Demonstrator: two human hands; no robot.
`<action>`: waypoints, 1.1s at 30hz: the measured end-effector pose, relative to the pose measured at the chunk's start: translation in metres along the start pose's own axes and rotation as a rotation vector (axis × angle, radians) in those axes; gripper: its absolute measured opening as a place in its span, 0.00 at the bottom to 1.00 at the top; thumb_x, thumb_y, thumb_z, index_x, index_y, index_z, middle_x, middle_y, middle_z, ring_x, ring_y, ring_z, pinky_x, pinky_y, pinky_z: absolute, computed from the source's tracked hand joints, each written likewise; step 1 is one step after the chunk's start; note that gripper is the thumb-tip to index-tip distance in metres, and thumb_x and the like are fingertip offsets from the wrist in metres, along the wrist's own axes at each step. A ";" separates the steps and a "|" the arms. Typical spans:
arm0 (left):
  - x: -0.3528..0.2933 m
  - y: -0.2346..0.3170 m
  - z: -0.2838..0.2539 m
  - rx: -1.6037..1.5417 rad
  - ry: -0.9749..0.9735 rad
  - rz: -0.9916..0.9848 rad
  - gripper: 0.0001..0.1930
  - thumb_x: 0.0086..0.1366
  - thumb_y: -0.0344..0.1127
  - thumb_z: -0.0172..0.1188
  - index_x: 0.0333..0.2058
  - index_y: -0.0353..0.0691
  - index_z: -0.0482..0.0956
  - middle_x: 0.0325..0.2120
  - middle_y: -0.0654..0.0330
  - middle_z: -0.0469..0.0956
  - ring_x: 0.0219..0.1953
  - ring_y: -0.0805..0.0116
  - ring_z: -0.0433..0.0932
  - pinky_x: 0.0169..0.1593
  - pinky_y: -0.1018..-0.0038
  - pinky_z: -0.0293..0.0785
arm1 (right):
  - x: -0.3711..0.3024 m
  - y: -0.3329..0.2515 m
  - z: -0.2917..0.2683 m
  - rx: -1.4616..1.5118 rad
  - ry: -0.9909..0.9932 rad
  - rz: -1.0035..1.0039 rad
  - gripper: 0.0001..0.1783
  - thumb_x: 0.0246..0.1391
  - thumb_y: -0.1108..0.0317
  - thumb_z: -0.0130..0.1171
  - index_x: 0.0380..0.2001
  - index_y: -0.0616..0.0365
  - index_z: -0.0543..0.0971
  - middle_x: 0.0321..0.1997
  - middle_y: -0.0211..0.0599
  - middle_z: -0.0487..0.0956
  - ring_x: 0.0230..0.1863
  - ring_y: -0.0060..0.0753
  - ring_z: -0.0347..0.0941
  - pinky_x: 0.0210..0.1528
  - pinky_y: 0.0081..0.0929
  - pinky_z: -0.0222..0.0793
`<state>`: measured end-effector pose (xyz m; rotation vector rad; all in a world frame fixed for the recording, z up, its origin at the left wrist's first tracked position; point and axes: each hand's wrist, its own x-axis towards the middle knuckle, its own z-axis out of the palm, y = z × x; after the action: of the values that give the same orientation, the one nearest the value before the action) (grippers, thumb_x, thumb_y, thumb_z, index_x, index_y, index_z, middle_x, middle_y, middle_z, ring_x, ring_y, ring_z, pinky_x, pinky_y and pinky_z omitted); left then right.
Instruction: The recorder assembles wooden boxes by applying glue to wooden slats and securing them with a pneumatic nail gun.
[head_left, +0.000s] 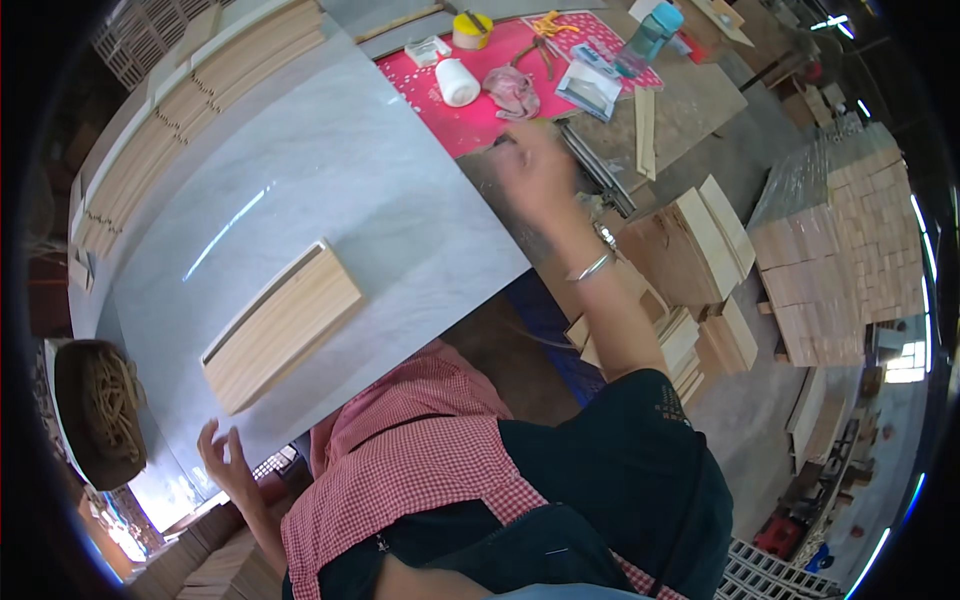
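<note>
Seeing wooden box (287,335) one o'clock off our nearer left hand (228,464), half-curled, empty; long axis two-to-eight; right hand (537,178) blurred, can't tell grip.

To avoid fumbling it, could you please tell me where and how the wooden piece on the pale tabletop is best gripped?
I'd grip the wooden piece across its middle, spanning its narrower width, with the left hand coming from the near long side: it is long and narrow, and that side faces the person.
</note>
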<state>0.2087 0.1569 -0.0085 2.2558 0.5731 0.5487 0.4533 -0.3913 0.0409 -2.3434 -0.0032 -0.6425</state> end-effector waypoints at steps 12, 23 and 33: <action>-0.004 -0.003 -0.017 -0.022 0.191 -0.227 0.19 0.75 0.47 0.53 0.27 0.42 0.69 0.24 0.65 0.69 0.33 0.70 0.68 0.48 0.72 0.67 | 0.015 0.291 -0.130 -0.658 0.189 0.705 0.21 0.58 0.56 0.60 0.36 0.68 0.83 0.34 0.58 0.82 0.36 0.54 0.81 0.38 0.44 0.76; 0.030 0.020 -0.020 -0.144 0.231 -0.113 0.19 0.78 0.46 0.48 0.25 0.49 0.64 0.19 0.72 0.58 0.24 0.78 0.57 0.33 0.78 0.60 | -0.015 0.141 -0.126 0.014 0.417 0.496 0.14 0.67 0.66 0.46 0.40 0.64 0.78 0.25 0.41 0.78 0.26 0.29 0.74 0.28 0.32 0.69; 0.085 0.101 0.020 -0.243 -0.041 0.197 0.14 0.65 0.43 0.67 0.38 0.36 0.81 0.36 0.60 0.77 0.37 0.68 0.74 0.41 0.71 0.75 | -0.028 -0.111 0.018 0.303 -0.469 -0.252 0.08 0.67 0.69 0.48 0.40 0.60 0.75 0.25 0.32 0.73 0.24 0.24 0.63 0.29 0.27 0.63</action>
<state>0.3123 0.1290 0.0709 2.0974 0.2492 0.6325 0.4174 -0.2911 0.0866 -2.1576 -0.5740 -0.1756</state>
